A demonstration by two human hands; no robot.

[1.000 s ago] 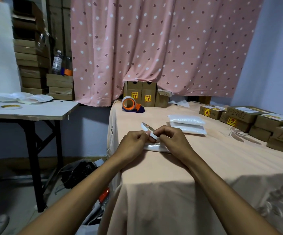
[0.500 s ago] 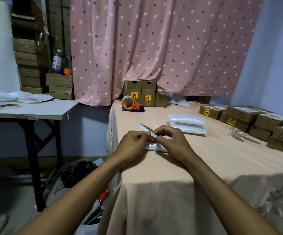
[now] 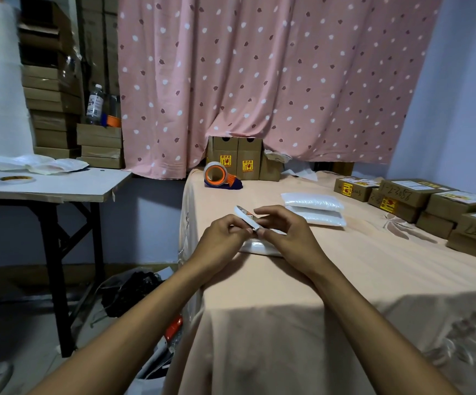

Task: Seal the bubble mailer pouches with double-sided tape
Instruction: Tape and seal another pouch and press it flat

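Observation:
A white roll of double-sided tape (image 3: 243,215) is held just above the peach-covered table (image 3: 345,275). My left hand (image 3: 219,245) grips the roll from the left, and my right hand (image 3: 285,233) pinches at its near edge with thumb and fingertip. Under both hands lies a white bubble mailer pouch (image 3: 259,248), mostly hidden by them. Two more white pouches (image 3: 313,208) lie stacked further back on the right.
An orange packing-tape dispenser (image 3: 219,176) sits at the table's far left. Brown cardboard boxes (image 3: 430,203) line the right edge and the back by the pink curtain. A white side table (image 3: 48,186) stands left with pouches and a tape roll. Bags clutter the floor between.
The tape roll has tilted and shifted slightly in my hands. My right fingers have moved along its near edge. Both hands stay over the pouch.

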